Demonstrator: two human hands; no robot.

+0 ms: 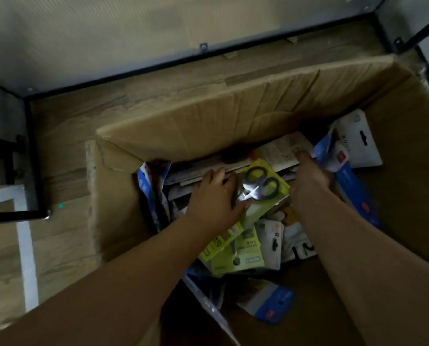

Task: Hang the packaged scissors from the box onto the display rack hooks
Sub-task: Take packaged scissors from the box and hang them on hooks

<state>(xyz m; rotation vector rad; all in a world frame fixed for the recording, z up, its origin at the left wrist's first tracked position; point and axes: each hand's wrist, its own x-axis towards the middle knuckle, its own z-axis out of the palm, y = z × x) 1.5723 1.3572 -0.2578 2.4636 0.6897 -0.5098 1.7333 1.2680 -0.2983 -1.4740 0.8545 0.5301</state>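
Scissors pkg (263,188), yellow-green card w/ black-handled pair under clear blister, lies tilted at frame centre, on top of the pile inside the cardboard box (208,116). Glare on the blister near the blades.

Left hand (216,196) sits at the pkg's left edge, fingers curled over stacked flat cards behind it, thumb side touching the green card; looks like it grips the pkg edge, but the hold is partly hidden. Right hand (308,171) reaches in just right of the pkg, fingers extended down onto a pale printed card (281,151) toward the box's far wall; fingertips blurred, can't tell if it's pinching anything.

Below the pkg, toward lower centre: more yellow-green cards (236,255) overlapping, then white/grey cards w/ hang slots (271,243). Blue-and-white pkgs lean on the box's left inner wall (146,186), along the right side (353,193), and one at the bottom (273,303). White hang card (358,143) stands upper right inside the box.

Box flaps are open, far flap creased. Box rests on wood-look floor (71,126). Black metal frame (31,146) runs along the upper left and top, pale panel (108,33) behind it. White tape line (26,245) on floor at left.
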